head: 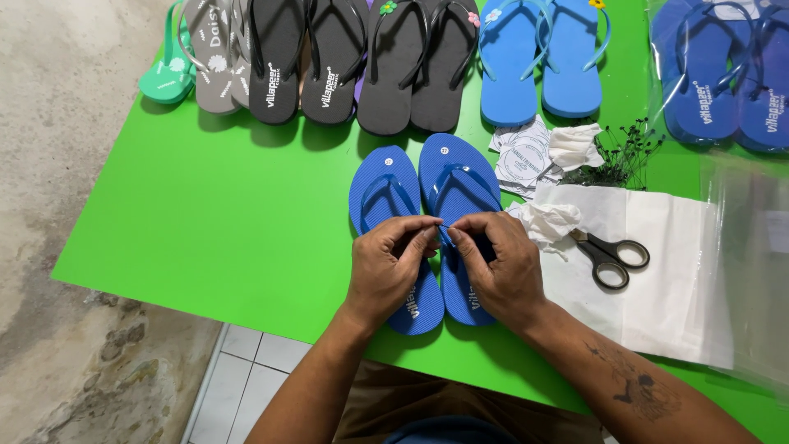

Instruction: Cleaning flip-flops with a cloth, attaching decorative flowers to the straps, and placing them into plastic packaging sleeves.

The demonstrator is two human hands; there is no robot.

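Two dark blue flip-flops lie side by side, toes away from me, on the green table [205, 222]: the left one [383, 189] and the right one [457, 177]. My left hand [390, 267] and my right hand [497, 263] rest over their heel halves. The fingertips of both hands meet between the two sandals and pinch the blue straps together there. What small thing sits between the fingertips cannot be made out.
Black scissors [612, 255] lie on white paper [674, 271] to the right, beside a crumpled white wad [549, 220]. Paper tags [522, 156] and small black fasteners [620, 156] lie behind. Rows of grey, black and blue flip-flops [394, 66] line the far edge. Clear plastic bags [752, 247] sit far right.
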